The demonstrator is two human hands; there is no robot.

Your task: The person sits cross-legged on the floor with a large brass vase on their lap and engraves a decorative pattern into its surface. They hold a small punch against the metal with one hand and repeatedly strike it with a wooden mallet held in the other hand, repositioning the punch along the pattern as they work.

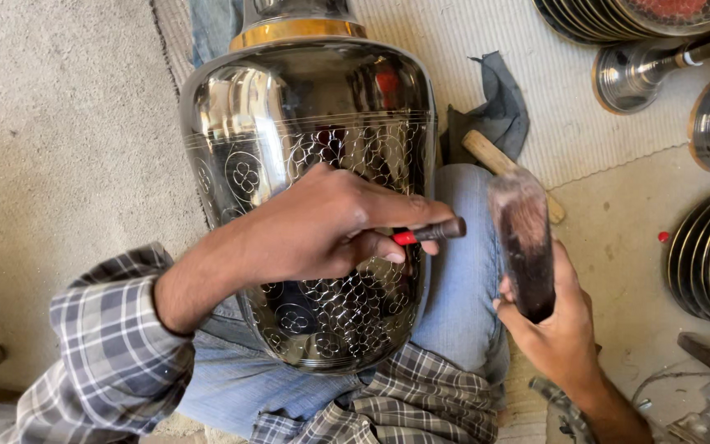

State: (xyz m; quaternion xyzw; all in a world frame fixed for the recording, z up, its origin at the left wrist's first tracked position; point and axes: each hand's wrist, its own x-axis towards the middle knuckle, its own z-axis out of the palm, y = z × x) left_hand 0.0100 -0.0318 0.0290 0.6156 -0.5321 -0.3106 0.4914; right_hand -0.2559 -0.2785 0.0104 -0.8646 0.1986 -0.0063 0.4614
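I see my left hand [322, 222] pinching a thin chisel [431, 233] against the glossy engraved metal vase [306, 123] across my lap — my right hand [556, 316] grips a blurred wooden mallet [523, 238], neck cropped.

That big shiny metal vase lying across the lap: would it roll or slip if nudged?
Probably. The vase has a rounded belly resting on the jeans, so it may roll sideways. Its polished surface looks slippery. The left hand pressing on it likely steadies it.
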